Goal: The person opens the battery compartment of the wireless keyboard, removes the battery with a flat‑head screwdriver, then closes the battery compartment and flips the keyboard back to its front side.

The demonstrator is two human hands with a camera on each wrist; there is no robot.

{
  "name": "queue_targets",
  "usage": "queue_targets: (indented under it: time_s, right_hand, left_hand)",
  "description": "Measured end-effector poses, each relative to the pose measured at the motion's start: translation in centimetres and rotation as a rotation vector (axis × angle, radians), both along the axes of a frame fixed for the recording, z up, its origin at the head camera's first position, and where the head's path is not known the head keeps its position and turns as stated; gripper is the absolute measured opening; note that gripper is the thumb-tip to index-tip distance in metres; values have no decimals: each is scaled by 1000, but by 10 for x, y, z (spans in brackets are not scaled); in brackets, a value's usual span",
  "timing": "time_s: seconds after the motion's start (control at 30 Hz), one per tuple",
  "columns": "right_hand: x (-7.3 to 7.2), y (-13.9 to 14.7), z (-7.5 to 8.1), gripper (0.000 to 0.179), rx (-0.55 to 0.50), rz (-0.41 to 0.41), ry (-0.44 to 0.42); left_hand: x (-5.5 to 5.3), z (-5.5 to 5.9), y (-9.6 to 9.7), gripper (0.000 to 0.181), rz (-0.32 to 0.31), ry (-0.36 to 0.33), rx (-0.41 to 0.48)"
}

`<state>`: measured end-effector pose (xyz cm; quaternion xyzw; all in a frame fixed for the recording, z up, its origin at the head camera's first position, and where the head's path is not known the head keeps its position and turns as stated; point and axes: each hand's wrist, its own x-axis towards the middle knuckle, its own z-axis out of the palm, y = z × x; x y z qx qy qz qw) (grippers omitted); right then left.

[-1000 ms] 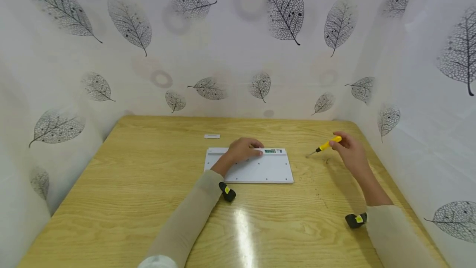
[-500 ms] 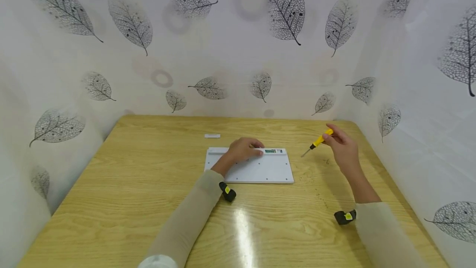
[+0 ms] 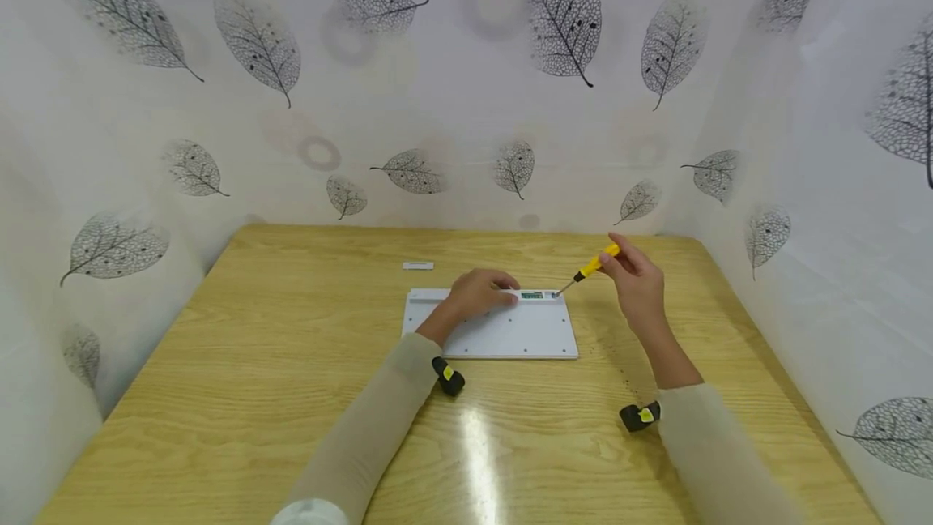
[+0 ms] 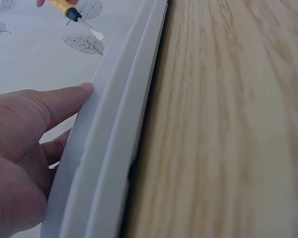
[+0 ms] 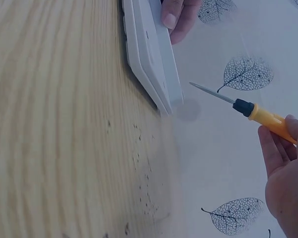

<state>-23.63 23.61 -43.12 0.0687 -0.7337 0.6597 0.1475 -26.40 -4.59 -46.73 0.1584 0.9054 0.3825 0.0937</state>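
Screwdriver (image 3: 587, 268) near keyboard (image 3: 503, 335), white strip (image 3: 418, 266) behind, specks (image 5: 147, 177) beside

Keyboard (image 3: 513, 339) on table (image 3: 255, 363); strip (image 3: 418, 266) behind its left end, apart. Left fingers (image 3: 498, 276) at far edge, just left of slot (image 3: 532, 296). Screwdriver (image 3: 599, 260) in right fingers (image 3: 630, 249), right of keyboard, tip at slot's right end, contact unclear. Specks (image 5: 140, 139) right of keyboard. Curtain (image 3: 452, 96) behind table.

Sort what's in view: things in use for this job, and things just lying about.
In use:
yellow screwdriver, in the right hand
white panel, held by the left hand

Lying about:
small white strip, possibly a panel part
dark specks on the table
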Motion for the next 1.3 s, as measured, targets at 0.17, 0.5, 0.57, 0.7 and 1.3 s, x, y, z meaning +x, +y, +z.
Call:
queue_targets:
  time_s: [0.17,0.5,0.57,0.7,1.3]
  right_hand:
    - [-4,-14,-2,50,25,-3,-12]
    - [-9,-27,-9,47,88,-29,-23]
    - [-9,-29,-9,47,110,-34,-20]
    - [-9,-30,-7,47,148,-53,-13]
    - [-5,-47,0,41,436,-98,211]
  left_hand:
    - [0,-1,0,24,-6,12,3]
    - [-4,-4,0,24,-20,25,-12]
    - [-3,-3,0,24,-17,23,-10]
    - [-3,-2,-1,25,-15,23,-9]
    - [-4,-4,-1,25,-7,12,-24]
